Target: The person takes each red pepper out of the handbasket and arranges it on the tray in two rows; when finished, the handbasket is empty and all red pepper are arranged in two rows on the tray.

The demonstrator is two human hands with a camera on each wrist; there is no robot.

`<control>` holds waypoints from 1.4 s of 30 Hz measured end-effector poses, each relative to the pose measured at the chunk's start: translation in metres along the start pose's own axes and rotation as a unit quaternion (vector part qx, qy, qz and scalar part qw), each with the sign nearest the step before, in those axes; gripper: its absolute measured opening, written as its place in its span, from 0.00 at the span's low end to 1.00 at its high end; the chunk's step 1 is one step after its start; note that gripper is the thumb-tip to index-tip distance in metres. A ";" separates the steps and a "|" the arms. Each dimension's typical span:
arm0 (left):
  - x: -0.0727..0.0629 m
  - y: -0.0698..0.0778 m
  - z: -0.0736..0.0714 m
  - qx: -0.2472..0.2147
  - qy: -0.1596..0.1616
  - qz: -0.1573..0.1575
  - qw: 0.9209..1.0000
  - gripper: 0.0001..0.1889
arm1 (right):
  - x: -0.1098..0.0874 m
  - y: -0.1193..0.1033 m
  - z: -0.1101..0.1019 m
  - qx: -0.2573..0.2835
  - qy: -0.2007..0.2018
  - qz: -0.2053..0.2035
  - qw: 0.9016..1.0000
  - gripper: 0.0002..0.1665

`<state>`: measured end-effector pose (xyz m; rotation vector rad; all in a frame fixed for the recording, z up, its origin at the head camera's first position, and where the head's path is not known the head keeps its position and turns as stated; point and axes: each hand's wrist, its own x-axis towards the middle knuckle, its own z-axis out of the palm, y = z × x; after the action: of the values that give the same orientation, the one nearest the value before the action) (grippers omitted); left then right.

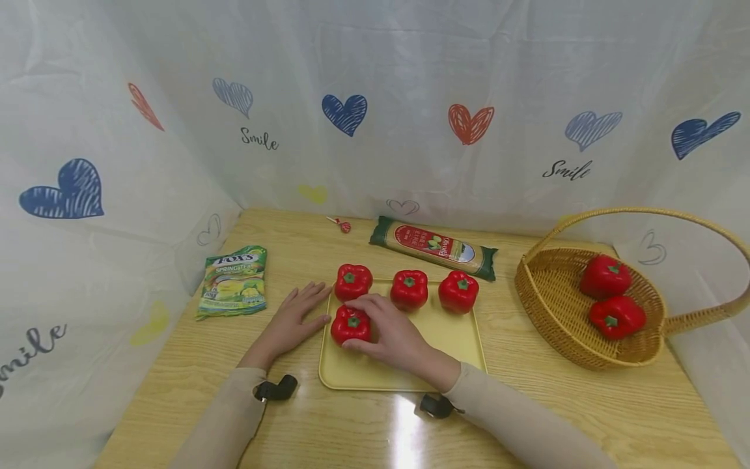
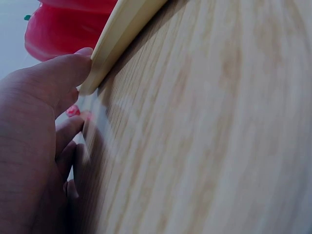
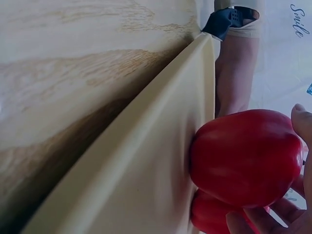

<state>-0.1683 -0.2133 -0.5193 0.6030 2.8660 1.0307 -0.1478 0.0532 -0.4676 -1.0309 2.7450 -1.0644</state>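
Observation:
My right hand [image 1: 398, 331] grips a red bell pepper [image 1: 351, 326] at the left side of a yellow tray [image 1: 404, 374]. The right wrist view shows this pepper [image 3: 246, 158] between the thumb and the fingers, its base against the tray floor. My left hand [image 1: 293, 324] lies flat on the table with fingers extended, its thumb at the tray's left rim [image 2: 109, 51]. Along the tray's far side sit three more bell peppers: one at the left corner [image 1: 353, 282], a middle one [image 1: 409, 290] and a right one [image 1: 459, 292].
On the right stands a wicker basket [image 1: 541, 326] with a tall handle, holding two red bell peppers [image 1: 609, 277]. Behind the tray lie a pasta packet [image 1: 433, 247] and a small red lollipop [image 1: 345, 227]. A green candy bag [image 1: 233, 283] is at the left.

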 end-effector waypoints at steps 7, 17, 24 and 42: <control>0.000 0.000 0.000 -0.002 -0.001 -0.003 1.000 0.34 | -0.003 0.004 -0.001 -0.004 0.010 -0.012 1.000 0.40; -0.001 -0.001 0.000 0.001 0.002 -0.002 1.000 0.34 | -0.013 0.008 -0.009 -0.010 0.014 0.006 1.000 0.40; -0.001 -0.001 0.000 0.004 0.003 -0.002 1.000 0.34 | -0.019 0.013 -0.019 -0.004 0.027 -0.002 1.000 0.38; 0.000 0.000 -0.001 0.004 -0.009 -0.006 1.000 0.35 | -0.034 0.023 -0.037 0.027 0.044 0.000 0.999 0.36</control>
<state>-0.1682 -0.2142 -0.5190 0.5915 2.8559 1.0081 -0.1437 0.1078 -0.4599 -1.0005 2.7674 -1.2043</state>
